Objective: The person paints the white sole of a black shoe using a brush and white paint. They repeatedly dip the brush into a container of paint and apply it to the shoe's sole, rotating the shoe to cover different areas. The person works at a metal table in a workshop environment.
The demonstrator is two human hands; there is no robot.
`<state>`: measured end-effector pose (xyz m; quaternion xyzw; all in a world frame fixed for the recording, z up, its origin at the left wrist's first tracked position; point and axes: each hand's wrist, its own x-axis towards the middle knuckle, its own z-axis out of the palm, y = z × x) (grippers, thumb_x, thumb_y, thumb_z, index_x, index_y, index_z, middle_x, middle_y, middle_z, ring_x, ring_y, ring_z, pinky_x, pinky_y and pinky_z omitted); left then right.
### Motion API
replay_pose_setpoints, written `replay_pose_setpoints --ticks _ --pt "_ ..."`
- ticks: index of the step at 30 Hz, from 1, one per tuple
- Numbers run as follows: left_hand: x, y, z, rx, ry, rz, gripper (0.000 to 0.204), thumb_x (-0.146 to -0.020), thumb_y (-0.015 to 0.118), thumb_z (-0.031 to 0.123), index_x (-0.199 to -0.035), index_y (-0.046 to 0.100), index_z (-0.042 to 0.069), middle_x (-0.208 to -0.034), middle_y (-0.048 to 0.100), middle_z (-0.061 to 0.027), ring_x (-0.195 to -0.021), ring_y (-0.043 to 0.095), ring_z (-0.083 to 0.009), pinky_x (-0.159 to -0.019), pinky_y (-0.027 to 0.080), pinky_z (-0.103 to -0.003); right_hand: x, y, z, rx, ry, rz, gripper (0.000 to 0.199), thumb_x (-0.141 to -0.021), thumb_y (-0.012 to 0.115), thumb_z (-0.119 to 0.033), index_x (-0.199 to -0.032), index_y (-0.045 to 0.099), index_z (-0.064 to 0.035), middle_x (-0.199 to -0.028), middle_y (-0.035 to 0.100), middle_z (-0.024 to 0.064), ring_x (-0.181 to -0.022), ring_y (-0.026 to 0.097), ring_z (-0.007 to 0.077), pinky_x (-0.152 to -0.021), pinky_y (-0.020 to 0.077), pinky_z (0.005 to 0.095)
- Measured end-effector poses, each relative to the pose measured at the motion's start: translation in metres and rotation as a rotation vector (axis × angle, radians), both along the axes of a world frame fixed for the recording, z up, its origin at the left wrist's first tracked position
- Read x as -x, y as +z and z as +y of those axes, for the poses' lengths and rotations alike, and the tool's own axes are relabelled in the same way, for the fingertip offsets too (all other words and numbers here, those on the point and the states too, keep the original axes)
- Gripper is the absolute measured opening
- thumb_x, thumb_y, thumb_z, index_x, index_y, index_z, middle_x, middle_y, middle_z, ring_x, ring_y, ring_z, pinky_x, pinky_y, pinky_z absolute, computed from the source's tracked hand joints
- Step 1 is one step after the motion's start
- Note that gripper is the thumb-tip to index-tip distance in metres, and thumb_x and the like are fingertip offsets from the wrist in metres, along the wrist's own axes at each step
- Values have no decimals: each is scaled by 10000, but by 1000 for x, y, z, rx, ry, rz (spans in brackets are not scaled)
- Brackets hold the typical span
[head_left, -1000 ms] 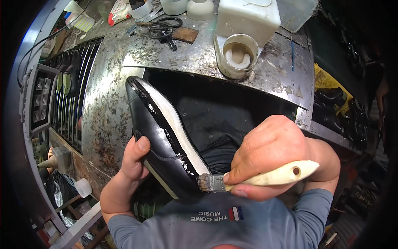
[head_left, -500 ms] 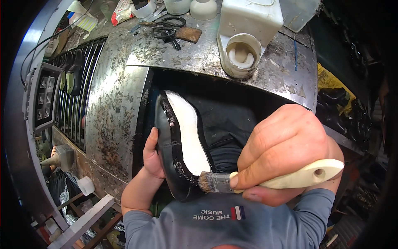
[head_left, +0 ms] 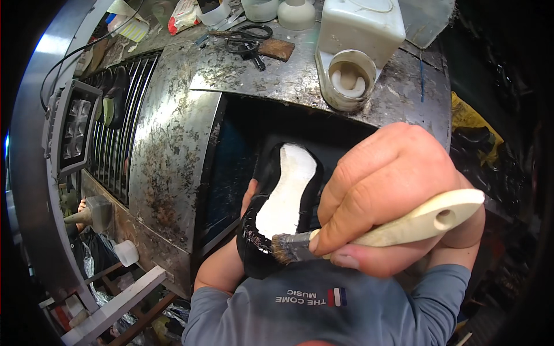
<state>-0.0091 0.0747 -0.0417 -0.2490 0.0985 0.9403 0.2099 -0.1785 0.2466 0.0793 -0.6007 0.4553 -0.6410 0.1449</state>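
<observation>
A black shoe (head_left: pixel 252 259), sole up, is held over my lap by my left hand (head_left: pixel 250 194). That hand wraps the shoe's left side; only part of its thumb and wrist shows, and the other fingers are hidden. A white insole piece (head_left: pixel 285 193) fills the middle of the sole, and the black edge around its lower end looks wet and glossy. My right hand (head_left: pixel 389 193) is closed around the pale handle of a flat paintbrush (head_left: pixel 412 224). The brush's bristles touch the sole's rim at the end nearest my body.
Beyond the shoe, a white plastic dispenser with a round cup (head_left: pixel 347 86) stands on the stained metal bench (head_left: pixel 167 144). Scissors (head_left: pixel 245 39) and a brown block (head_left: pixel 277 49) lie to its left. A lamp (head_left: pixel 72 127) and a barred rack with shoes (head_left: pixel 115 98) are at left.
The shoe has turned in my left hand, so the sole faces up more squarely and its side is less visible. The bristles have worked around the near end of the rim.
</observation>
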Motion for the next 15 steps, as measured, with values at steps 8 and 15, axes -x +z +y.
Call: replay_pose_setpoints --ticks 8,15 --pt "2 -5 19 -40 -102 119 584 -1062 391 568 -1424 403 110 -1320 445 -128 -1189 449 -295 -991 359 -474 7 -10 -16 -1 117 -34 71 -775 752 11 -837 757 45 -731 704 141 -638 706 254 -553 581 315" --pt "-3 -3 22 -25 -198 188 537 -1070 375 566 -1329 444 101 -1170 471 -111 -1048 464 -266 -882 369 -431 9 -17 -20 -89 225 -120 55 -812 738 -8 -861 753 11 -751 708 105 -684 699 279 -642 592 351"
